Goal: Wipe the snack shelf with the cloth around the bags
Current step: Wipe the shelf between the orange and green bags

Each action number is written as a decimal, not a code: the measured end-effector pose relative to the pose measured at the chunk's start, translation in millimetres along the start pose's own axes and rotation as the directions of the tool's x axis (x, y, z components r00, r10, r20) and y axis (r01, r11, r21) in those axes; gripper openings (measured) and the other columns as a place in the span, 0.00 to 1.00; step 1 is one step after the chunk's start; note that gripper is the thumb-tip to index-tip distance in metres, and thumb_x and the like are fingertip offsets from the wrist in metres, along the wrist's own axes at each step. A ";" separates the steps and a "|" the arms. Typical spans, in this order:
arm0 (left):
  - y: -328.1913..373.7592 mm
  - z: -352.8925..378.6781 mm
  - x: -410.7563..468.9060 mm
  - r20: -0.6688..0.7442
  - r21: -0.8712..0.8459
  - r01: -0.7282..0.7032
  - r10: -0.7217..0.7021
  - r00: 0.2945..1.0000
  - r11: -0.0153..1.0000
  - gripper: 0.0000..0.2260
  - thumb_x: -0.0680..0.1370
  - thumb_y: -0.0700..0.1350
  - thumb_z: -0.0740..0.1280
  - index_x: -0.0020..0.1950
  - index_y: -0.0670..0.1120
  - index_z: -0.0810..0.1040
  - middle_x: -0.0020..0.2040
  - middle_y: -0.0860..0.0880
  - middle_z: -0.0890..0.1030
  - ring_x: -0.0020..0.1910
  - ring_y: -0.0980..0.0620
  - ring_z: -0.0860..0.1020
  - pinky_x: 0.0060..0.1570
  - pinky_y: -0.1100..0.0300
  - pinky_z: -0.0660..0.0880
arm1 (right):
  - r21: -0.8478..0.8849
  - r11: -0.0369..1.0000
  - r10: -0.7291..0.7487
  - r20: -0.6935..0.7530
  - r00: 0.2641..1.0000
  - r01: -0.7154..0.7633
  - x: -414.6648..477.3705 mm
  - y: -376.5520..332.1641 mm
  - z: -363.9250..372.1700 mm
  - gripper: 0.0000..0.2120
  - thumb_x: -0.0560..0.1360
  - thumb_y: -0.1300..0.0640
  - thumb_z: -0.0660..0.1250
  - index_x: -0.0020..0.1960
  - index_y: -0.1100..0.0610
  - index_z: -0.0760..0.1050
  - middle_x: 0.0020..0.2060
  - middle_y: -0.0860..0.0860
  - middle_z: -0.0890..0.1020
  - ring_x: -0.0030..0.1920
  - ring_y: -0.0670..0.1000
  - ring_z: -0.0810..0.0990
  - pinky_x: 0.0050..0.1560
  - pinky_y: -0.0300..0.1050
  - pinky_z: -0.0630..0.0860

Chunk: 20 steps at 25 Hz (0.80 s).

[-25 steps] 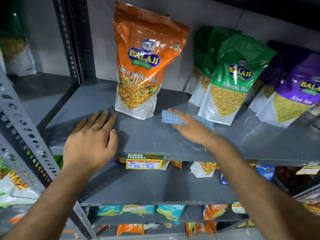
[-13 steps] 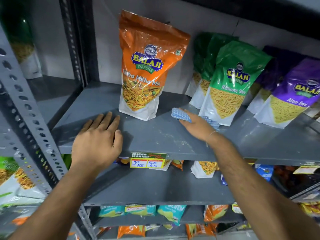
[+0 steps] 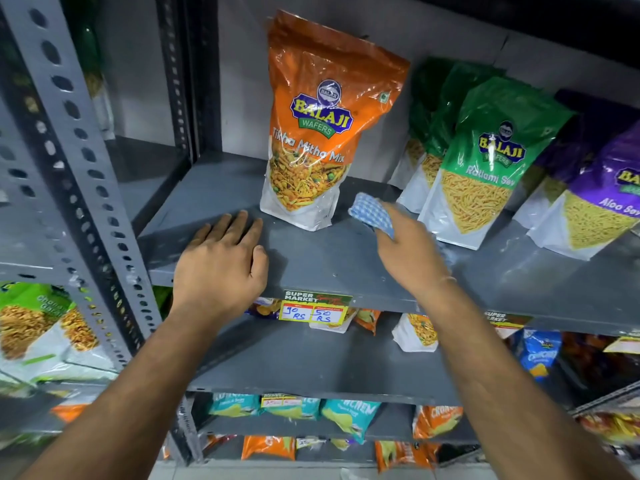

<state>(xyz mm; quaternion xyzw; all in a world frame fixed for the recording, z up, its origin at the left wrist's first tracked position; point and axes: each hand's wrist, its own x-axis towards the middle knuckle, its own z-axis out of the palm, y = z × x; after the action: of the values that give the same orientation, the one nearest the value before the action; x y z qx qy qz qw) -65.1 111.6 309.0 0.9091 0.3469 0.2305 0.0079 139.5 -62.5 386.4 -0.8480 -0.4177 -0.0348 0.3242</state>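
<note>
A grey metal shelf [image 3: 332,258] carries an upright orange snack bag [image 3: 318,133], green bags [image 3: 485,161] to its right and purple bags [image 3: 602,209] at the far right. My right hand [image 3: 412,251] presses a blue-and-white checked cloth [image 3: 372,213] onto the shelf in the gap between the orange bag and the nearest green bag. The cloth sticks out past my fingertips toward the back. My left hand [image 3: 221,268] lies flat, fingers spread, on the shelf's front left part, just left of the orange bag.
A perforated grey upright [image 3: 79,188] stands at the left, with a darker post [image 3: 180,77] behind. A yellow price tag [image 3: 315,308] hangs on the shelf's front edge. Lower shelves [image 3: 311,362] hold several small snack packets. More bags [image 3: 38,327] sit in the rack to the left.
My right hand has pushed the cloth farther back between the orange and green bags. The view has moved closer; my left hand stays flat on the shelf.
</note>
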 end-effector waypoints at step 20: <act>-1.1 -8.6 -7.4 -0.023 -0.163 0.008 -0.012 1.000 0.987 0.27 0.83 0.54 0.46 0.77 0.52 0.73 0.76 0.49 0.75 0.78 0.43 0.70 0.78 0.42 0.64 | 0.111 0.990 -0.094 0.051 0.994 0.088 -40.5 -12.3 10.1 0.22 0.78 0.62 0.60 0.69 0.47 0.73 0.56 0.51 0.85 0.56 0.53 0.82 0.59 0.50 0.78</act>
<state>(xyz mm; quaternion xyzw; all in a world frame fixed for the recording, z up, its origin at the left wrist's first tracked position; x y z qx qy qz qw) -74.3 106.5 313.4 0.9009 0.3315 0.2687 0.0790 102.2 -79.1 371.5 -0.8099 -0.4661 -0.0029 0.3561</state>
